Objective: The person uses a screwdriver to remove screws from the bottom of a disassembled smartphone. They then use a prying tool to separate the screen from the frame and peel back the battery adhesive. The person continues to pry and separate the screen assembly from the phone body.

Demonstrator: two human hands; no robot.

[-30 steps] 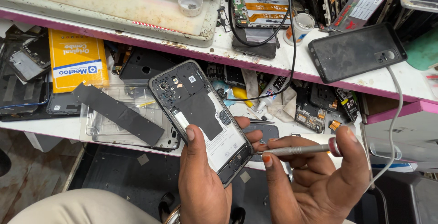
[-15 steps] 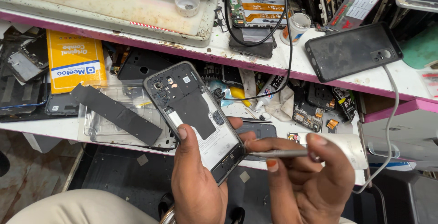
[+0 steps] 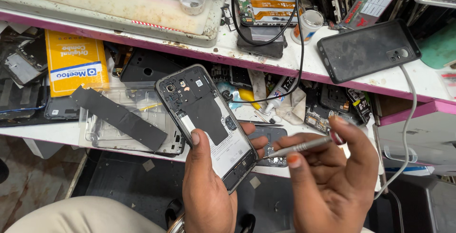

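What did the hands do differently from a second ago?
The right hand turned the thin metal screwdriver in its fingers, tilting it so the tip now points toward the opened phone; nothing was let go. The left hand still grips the phone, back cover off. The clutter on the workbench stayed put.

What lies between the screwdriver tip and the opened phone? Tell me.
Head view: the screwdriver tip sits just off the opened phone edge, beside the left hand's fingertips; a dark phone part on the bench shows behind the gap.
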